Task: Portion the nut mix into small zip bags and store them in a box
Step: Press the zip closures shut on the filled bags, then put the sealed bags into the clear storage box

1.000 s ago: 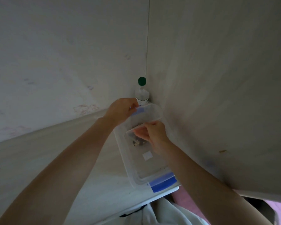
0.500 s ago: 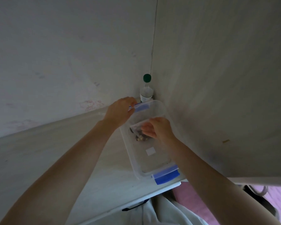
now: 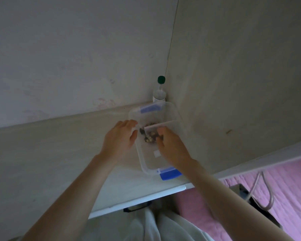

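Note:
A clear plastic box (image 3: pixel 172 113) with blue latches stands on the white table, pushed into the corner of two walls. Inside it lies a small zip bag (image 3: pixel 150 134) of dark and pale nuts, towards the far half. My right hand (image 3: pixel 171 147) reaches into the box from the near right, and its thumb and fingers curl round the bag's right side. My left hand (image 3: pixel 119 138) is at the box's left wall with fingers relaxed and nearly straight, the fingertips at the rim. It holds nothing.
A clear bottle with a green cap (image 3: pixel 159 91) stands in the corner just behind the box. The table edge (image 3: pixel 146 200) runs close below the box, with pink bedding (image 3: pixel 276 185) beyond it at the lower right. Walls close in behind and on the right.
My left hand has left the box's far rim and drawn back to its left wall. My right hand has brought the zip bag lower into the box.

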